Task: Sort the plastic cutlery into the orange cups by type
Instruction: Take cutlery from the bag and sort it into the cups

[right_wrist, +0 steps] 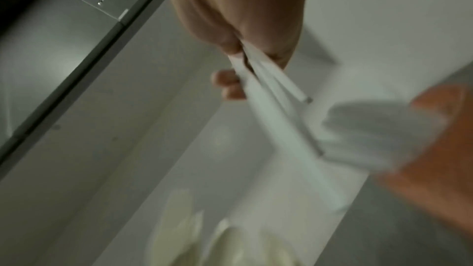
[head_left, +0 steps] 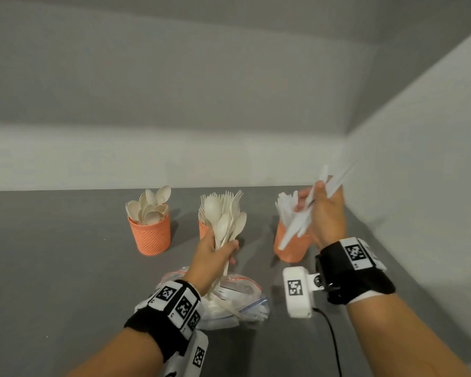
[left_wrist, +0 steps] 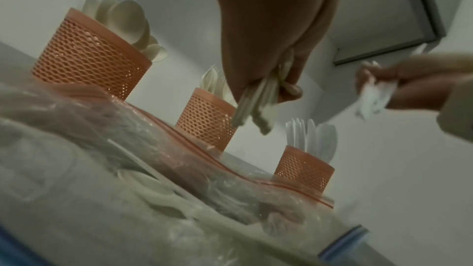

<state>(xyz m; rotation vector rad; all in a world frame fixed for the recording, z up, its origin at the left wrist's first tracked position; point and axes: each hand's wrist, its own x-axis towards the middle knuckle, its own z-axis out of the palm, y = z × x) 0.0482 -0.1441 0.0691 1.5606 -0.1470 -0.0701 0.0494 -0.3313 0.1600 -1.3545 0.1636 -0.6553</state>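
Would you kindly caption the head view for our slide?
Left hand grips spoons, right hand grips knives above three orange cups.

A grey tabletop (head_left: 65, 254) runs back to a pale grey wall (head_left: 174, 104), and a second wall (head_left: 419, 159) closes the right side, so the two meet in a corner beyond and right of the grips. A lighter band crosses the back wall low down, just above the table edge. Light is soft and even. From the wrist views, a dark grey frame (left_wrist: 424, 7) shows overhead, edging a flat grey panel (right_wrist: 51, 37).
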